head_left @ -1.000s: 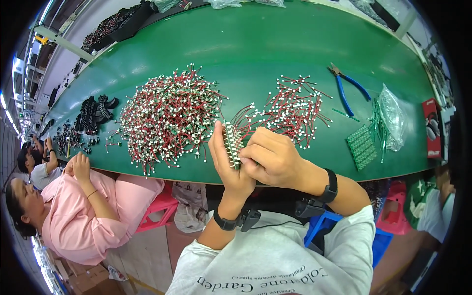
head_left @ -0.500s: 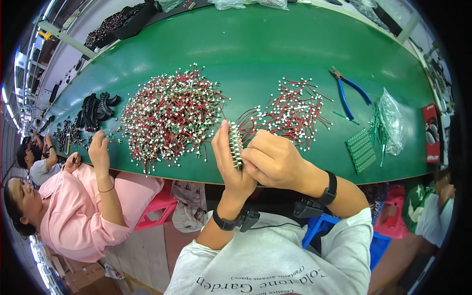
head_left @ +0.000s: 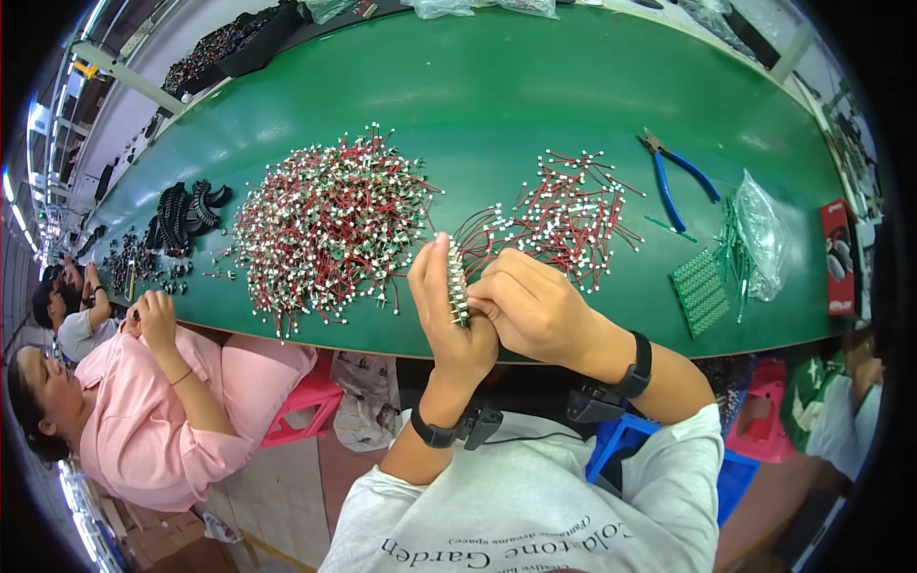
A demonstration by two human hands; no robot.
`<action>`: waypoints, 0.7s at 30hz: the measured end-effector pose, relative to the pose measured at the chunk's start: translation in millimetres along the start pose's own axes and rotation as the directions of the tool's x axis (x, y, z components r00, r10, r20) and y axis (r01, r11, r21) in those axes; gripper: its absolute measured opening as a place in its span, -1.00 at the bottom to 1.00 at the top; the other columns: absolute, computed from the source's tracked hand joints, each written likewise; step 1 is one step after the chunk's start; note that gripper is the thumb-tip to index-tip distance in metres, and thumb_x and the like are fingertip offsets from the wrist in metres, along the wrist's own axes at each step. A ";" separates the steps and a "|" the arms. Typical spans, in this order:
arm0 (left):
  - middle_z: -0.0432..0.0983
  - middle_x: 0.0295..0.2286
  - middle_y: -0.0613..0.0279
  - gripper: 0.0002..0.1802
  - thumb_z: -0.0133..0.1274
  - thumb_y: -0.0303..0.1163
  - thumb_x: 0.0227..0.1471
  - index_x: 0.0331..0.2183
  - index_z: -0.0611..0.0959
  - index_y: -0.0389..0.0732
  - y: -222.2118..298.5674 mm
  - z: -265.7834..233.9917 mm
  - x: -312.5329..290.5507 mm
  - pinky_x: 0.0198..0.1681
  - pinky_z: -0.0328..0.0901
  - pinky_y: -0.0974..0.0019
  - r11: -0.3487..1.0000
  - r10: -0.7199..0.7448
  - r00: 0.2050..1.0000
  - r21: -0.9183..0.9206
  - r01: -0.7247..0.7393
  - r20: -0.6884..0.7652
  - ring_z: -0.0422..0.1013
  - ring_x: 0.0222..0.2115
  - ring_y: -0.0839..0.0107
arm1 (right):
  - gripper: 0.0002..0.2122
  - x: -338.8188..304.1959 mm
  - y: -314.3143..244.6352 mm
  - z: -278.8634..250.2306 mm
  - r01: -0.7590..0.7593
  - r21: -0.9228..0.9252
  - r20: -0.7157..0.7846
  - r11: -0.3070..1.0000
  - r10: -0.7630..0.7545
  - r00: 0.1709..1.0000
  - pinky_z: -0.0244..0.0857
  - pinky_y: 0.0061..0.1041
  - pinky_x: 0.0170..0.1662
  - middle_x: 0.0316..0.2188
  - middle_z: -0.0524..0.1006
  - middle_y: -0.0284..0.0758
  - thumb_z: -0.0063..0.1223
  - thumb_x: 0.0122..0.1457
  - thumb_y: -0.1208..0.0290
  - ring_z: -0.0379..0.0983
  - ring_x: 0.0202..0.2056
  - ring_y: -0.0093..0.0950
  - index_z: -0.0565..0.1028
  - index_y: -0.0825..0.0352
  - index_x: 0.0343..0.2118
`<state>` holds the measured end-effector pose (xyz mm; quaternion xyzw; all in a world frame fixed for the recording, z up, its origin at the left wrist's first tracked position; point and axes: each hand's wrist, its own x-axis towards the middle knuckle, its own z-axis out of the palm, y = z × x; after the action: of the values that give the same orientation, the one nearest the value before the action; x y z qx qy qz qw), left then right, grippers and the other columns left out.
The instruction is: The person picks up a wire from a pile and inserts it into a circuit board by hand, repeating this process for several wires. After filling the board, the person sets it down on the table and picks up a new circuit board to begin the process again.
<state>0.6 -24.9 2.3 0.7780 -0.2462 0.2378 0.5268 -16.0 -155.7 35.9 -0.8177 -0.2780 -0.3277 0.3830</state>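
Left hand: grip clamped on a narrow circuit-board strip lined with small white connectors. Strip is up at the near side of the green desk, between palm and fingers. Long axis runs roughly away from the person; far end leans slightly left, near end sits by the base of the left thumb. Connector side faces right, toward the other hand. Red wires fan from around the far end, up and right.

Right hand: thumb and index tips together at the strip's right side, near end; can't tell if anything is pinched between them.

Big heap of red-wired connectors left of the hands, smaller wired-connector pile beyond the right hand. Further right: blue-handled pliers with nose pointing away, green circuit-board panel, thin green strips beside a clear plastic bag.
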 end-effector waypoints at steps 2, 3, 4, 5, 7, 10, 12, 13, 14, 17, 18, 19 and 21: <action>0.28 0.05 -0.21 -0.21 -0.15 -0.68 -0.26 0.15 0.31 -0.44 -0.3 -1.6 0.4 0.16 0.11 0.02 1.000 0.007 1.000 0.003 -0.007 0.017 0.21 0.07 -0.11 | -0.76 -0.1 1.4 2.0 -0.003 -0.001 -0.013 1.000 0.003 1.000 0.35 -0.41 -0.46 -0.50 0.44 -0.23 0.25 -0.23 0.71 0.44 -0.49 -0.30 0.46 0.42 -0.44; 0.28 0.06 -0.21 -0.21 -0.15 -0.68 -0.27 0.15 0.31 -0.44 0.1 -2.6 0.6 0.17 0.10 0.02 1.000 0.016 0.999 0.006 -0.016 0.033 0.21 0.07 -0.12 | -0.75 1.2 1.4 2.8 0.002 0.007 -0.023 1.000 -0.002 1.000 0.35 -0.41 -0.47 -0.51 0.44 -0.23 0.24 -0.24 0.73 0.43 -0.50 -0.30 0.46 0.43 -0.44; 0.28 0.06 -0.21 -0.21 -0.15 -0.68 -0.27 0.15 0.31 -0.44 0.3 -3.0 0.9 0.17 0.10 0.02 1.000 0.014 0.999 0.008 -0.014 0.032 0.21 0.07 -0.12 | -0.75 1.5 1.1 3.3 0.008 0.015 -0.033 1.000 -0.008 0.999 0.35 -0.40 -0.48 -0.52 0.44 -0.24 0.24 -0.25 0.74 0.43 -0.50 -0.31 0.46 0.43 -0.44; 0.28 0.06 -0.21 -0.20 -0.16 -0.68 -0.28 0.15 0.30 -0.44 -0.5 -3.1 1.5 0.18 0.09 0.01 1.000 0.015 0.999 -0.009 -0.015 0.030 0.20 0.07 -0.12 | -0.75 0.5 1.2 4.4 0.010 0.017 -0.031 1.000 -0.010 0.999 0.35 -0.40 -0.48 -0.52 0.44 -0.24 0.24 -0.25 0.74 0.43 -0.50 -0.31 0.46 0.43 -0.44; 0.29 0.06 -0.20 -0.19 -0.16 -0.69 -0.28 0.16 0.30 -0.44 -0.5 -2.9 1.1 0.18 0.08 0.01 1.000 0.018 1.000 -0.024 -0.017 0.025 0.20 0.07 -0.13 | -0.74 -2.3 1.4 6.5 -0.005 0.029 -0.027 1.000 0.006 1.000 0.35 -0.40 -0.49 -0.52 0.44 -0.25 0.23 -0.26 0.76 0.43 -0.50 -0.31 0.46 0.43 -0.44; 0.26 0.09 -0.19 -0.18 -0.18 -0.69 -0.30 0.16 0.30 -0.44 -0.5 -2.1 1.0 0.19 0.06 0.02 0.999 0.023 0.999 -0.040 -0.022 0.034 0.20 0.08 -0.12 | -0.77 -2.6 2.4 4.6 -0.018 0.022 -0.008 1.000 0.018 1.000 0.35 -0.41 -0.47 -0.52 0.45 -0.25 0.25 -0.20 0.70 0.43 -0.50 -0.31 0.47 0.42 -0.43; 0.22 0.12 -0.14 -0.19 -0.15 -0.68 -0.24 0.18 0.27 -0.44 -2.1 -2.0 -0.2 0.22 0.05 0.06 0.995 -0.058 0.998 -0.077 0.061 0.034 0.20 0.10 -0.06 | -0.78 4.7 1.6 -1.4 0.002 0.020 -0.012 1.000 -0.002 1.000 0.35 -0.40 -0.46 -0.51 0.46 -0.25 0.26 -0.17 0.66 0.43 -0.49 -0.31 0.48 0.40 -0.41; 0.22 0.12 -0.14 -0.19 -0.15 -0.68 -0.24 0.18 0.27 -0.44 -2.8 -1.3 -0.4 0.22 0.05 0.06 0.995 -0.056 0.998 -0.081 0.059 0.036 0.20 0.10 -0.06 | -0.79 10.1 1.1 -6.2 0.022 0.019 -0.013 1.000 -0.022 1.000 0.35 -0.39 -0.44 -0.50 0.46 -0.24 0.28 -0.14 0.62 0.43 -0.48 -0.30 0.50 0.39 -0.40; 0.22 0.13 -0.12 -0.20 -0.14 -0.68 -0.20 0.19 0.25 -0.43 -4.6 -1.7 -0.2 0.22 0.04 0.09 0.978 -0.143 0.989 -0.160 0.134 -0.044 0.19 0.11 0.02 | -0.79 15.9 1.2 -11.2 0.008 0.018 -0.030 1.000 -0.007 1.000 0.35 -0.37 -0.40 -0.47 0.47 -0.24 0.29 -0.10 0.55 0.44 -0.45 -0.27 0.52 0.38 -0.36; 0.29 0.02 0.10 -0.16 -0.18 -0.76 -0.12 0.27 0.12 -0.32 -3.1 -8.2 5.8 0.02 0.27 0.40 0.780 -0.440 0.893 -0.533 0.326 -0.097 0.36 -0.08 0.42 | -0.78 30.6 13.3 -40.2 -0.013 -0.035 0.055 0.999 0.015 0.998 0.34 -0.32 -0.30 -0.41 0.48 -0.27 0.26 -0.09 0.58 0.43 -0.36 -0.27 0.57 0.31 -0.32; 0.30 0.00 0.13 -0.14 -0.18 -0.77 -0.14 0.27 0.12 -0.30 -4.2 -11.8 6.3 -0.03 0.29 0.43 0.730 -0.479 0.873 -0.595 0.337 -0.094 0.38 -0.12 0.46 | -0.78 30.9 19.4 -46.2 -0.015 -0.040 0.057 0.999 0.017 0.998 0.34 -0.32 -0.30 -0.41 0.48 -0.27 0.26 -0.09 0.58 0.43 -0.36 -0.27 0.57 0.31 -0.32; 0.32 -0.02 0.16 -0.12 -0.19 -0.78 -0.16 0.27 0.11 -0.29 -5.6 -15.1 6.7 -0.08 0.32 0.46 0.675 -0.518 0.851 -0.652 0.344 -0.087 0.40 -0.17 0.50 | -0.79 30.5 25.5 -50.8 -0.096 -0.046 0.246 0.994 0.104 0.964 0.34 -0.33 -0.27 -0.41 0.48 -0.28 0.25 -0.11 0.59 0.43 -0.33 -0.28 0.58 0.27 -0.33; 0.34 -0.04 0.17 -0.11 -0.20 -0.78 -0.19 0.27 0.11 -0.30 -6.4 -17.9 7.3 -0.07 0.31 0.45 0.652 -0.522 0.849 -0.680 0.337 -0.080 0.40 -0.16 0.50 | -0.79 26.0 32.8 -50.7 -0.171 -0.065 0.427 0.983 0.182 0.886 0.33 -0.34 -0.24 -0.40 0.47 -0.29 0.24 -0.12 0.60 0.42 -0.29 -0.29 0.60 0.24 -0.35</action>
<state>8.2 -7.0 8.3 0.5455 -0.0455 0.1088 0.8298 7.2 -209.5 65.8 -0.8966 -0.2759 -0.1062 0.3298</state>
